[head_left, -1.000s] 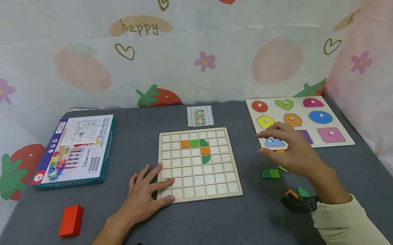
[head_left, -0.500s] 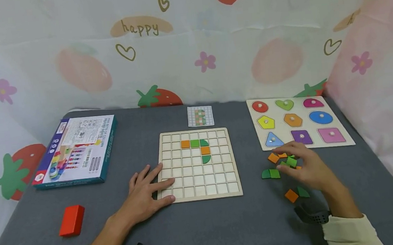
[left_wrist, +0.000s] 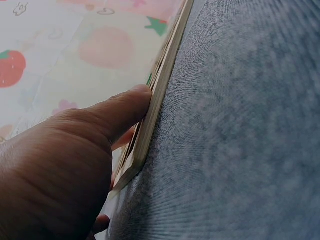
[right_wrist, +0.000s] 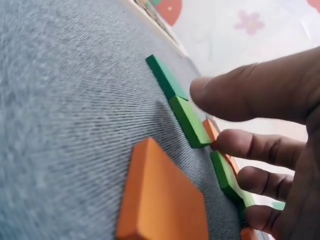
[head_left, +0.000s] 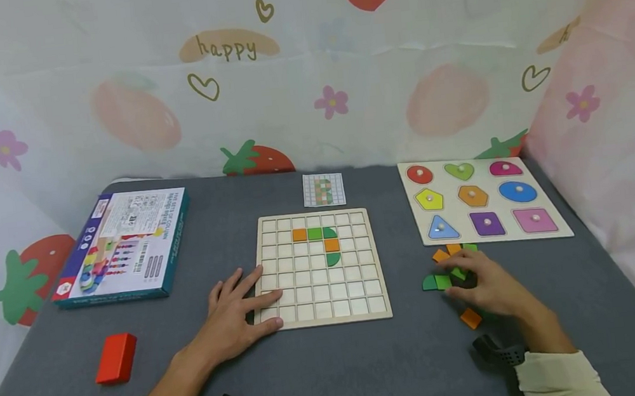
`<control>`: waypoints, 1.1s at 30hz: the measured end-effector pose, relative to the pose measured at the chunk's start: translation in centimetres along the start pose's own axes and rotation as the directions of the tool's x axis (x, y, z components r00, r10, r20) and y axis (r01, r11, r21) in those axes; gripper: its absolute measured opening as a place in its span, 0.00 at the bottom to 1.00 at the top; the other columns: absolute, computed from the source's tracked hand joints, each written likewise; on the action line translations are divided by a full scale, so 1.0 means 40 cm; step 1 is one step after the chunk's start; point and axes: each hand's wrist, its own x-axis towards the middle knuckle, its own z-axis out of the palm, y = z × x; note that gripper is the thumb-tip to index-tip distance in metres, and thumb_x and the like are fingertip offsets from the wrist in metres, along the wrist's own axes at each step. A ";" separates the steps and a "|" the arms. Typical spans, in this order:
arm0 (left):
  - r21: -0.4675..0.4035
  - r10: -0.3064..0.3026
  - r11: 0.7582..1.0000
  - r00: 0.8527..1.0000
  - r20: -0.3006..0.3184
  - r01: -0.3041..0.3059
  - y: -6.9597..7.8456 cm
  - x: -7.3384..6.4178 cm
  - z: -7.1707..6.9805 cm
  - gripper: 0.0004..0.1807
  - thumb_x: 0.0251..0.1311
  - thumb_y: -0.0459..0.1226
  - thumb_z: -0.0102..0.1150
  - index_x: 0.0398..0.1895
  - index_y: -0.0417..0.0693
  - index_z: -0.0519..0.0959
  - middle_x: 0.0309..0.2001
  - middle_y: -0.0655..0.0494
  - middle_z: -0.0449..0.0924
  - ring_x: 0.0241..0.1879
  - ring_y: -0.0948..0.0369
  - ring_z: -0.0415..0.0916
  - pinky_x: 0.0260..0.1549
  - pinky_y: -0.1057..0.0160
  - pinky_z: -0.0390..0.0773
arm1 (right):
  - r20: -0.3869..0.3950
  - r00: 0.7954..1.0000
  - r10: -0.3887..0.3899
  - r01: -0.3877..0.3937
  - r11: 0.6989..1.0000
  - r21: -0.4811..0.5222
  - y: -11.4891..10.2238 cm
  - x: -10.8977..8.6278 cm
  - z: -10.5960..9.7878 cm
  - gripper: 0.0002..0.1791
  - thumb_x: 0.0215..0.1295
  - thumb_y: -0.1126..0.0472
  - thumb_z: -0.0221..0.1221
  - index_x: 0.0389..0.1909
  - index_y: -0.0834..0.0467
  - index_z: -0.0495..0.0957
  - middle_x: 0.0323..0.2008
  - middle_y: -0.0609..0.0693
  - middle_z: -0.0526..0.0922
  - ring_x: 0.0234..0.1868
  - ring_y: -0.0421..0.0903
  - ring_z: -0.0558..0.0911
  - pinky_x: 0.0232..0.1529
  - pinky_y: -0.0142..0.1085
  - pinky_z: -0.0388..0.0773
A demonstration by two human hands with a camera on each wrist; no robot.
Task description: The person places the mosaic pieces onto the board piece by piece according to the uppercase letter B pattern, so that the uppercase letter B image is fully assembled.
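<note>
In the head view my left hand [head_left: 231,318] rests with spread fingers on the left front corner of a wooden grid board [head_left: 312,293]. Its thumb presses the board's edge in the left wrist view. Orange, light green and dark green tiles sit in several upper cells, among them an orange square [head_left: 299,235]. My right hand [head_left: 489,283] hovers over loose tiles to the right, thumb and fingers apart. Nearest the thumb is a light green square tile [right_wrist: 189,122], beside a dark green rounded tile [right_wrist: 165,77]. An orange square tile [right_wrist: 165,195] lies closer to the wrist. The hand hides some tiles.
Behind the board lies a small pattern card [head_left: 324,190]. A knob puzzle of coloured shapes [head_left: 450,195] stands at the back right. On the left are a flat toy box [head_left: 121,242] and a red block [head_left: 116,359].
My right hand has come down from over the knob puzzle toward the loose tiles, then slightly left and nearer to me. The left hand stays on the board.
</note>
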 end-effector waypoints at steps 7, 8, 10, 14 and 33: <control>-0.005 0.004 1.000 1.000 -0.010 -0.004 -0.001 0.001 0.001 0.29 0.56 0.54 0.66 0.61 0.56 0.79 0.72 0.45 0.56 0.70 0.38 0.43 0.60 0.31 0.38 | 0.018 1.000 -0.001 0.003 0.998 -0.070 0.000 0.006 0.012 0.16 0.53 0.65 0.71 0.45 0.55 0.83 0.45 0.52 0.74 0.48 0.55 0.68 0.47 0.55 0.70; -0.005 0.004 1.000 1.000 -0.011 -0.004 -0.001 0.000 0.000 0.29 0.56 0.54 0.66 0.61 0.56 0.79 0.72 0.45 0.56 0.70 0.37 0.43 0.60 0.31 0.38 | 0.016 1.000 0.000 0.001 0.997 -0.080 -0.001 0.006 0.013 0.16 0.53 0.66 0.71 0.44 0.55 0.84 0.45 0.52 0.74 0.48 0.55 0.68 0.48 0.55 0.70; -0.007 0.004 1.000 1.000 -0.013 -0.004 0.000 0.000 -0.001 0.29 0.56 0.53 0.66 0.61 0.56 0.79 0.72 0.45 0.56 0.70 0.37 0.44 0.59 0.31 0.38 | 0.013 1.000 0.002 0.000 0.995 -0.096 -0.004 0.008 0.014 0.14 0.53 0.66 0.71 0.42 0.55 0.84 0.45 0.52 0.74 0.47 0.55 0.69 0.47 0.55 0.71; -0.007 0.008 1.000 1.000 -0.012 -0.008 0.001 0.000 -0.001 0.29 0.56 0.53 0.66 0.60 0.56 0.79 0.72 0.45 0.56 0.70 0.37 0.44 0.59 0.31 0.38 | -0.012 1.000 0.012 -0.013 0.994 -0.109 -0.009 0.005 0.009 0.13 0.54 0.67 0.70 0.41 0.55 0.83 0.45 0.53 0.75 0.47 0.55 0.70 0.48 0.55 0.71; -0.017 0.002 1.000 1.000 -0.006 -0.002 0.001 -0.001 -0.001 0.29 0.56 0.53 0.66 0.60 0.56 0.79 0.72 0.45 0.56 0.70 0.37 0.44 0.60 0.31 0.38 | -0.174 0.965 -0.196 0.188 0.980 -0.067 -0.185 0.065 -0.058 0.19 0.55 0.68 0.70 0.49 0.59 0.82 0.43 0.46 0.78 0.47 0.49 0.75 0.45 0.50 0.76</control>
